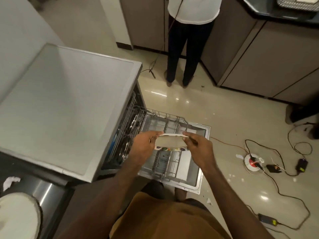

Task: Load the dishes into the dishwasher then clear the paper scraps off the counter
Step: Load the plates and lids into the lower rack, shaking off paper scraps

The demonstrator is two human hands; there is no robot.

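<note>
Glossy kitchen floor (224, 118), and the rack (165, 116) is sitting pulled out, mostly bare. We're holding a bowl (170, 142) just above it, left hand (141, 147) and right hand (198, 149) each pinching an end. It's lying left-to-right, mouth tilting toward us. Loading is looking unfinished, and a scrap (10, 182) is waiting on the counter (43, 188).

Two hands (142, 147) (198, 149), one dish (168, 143), one rack (166, 121).
</note>
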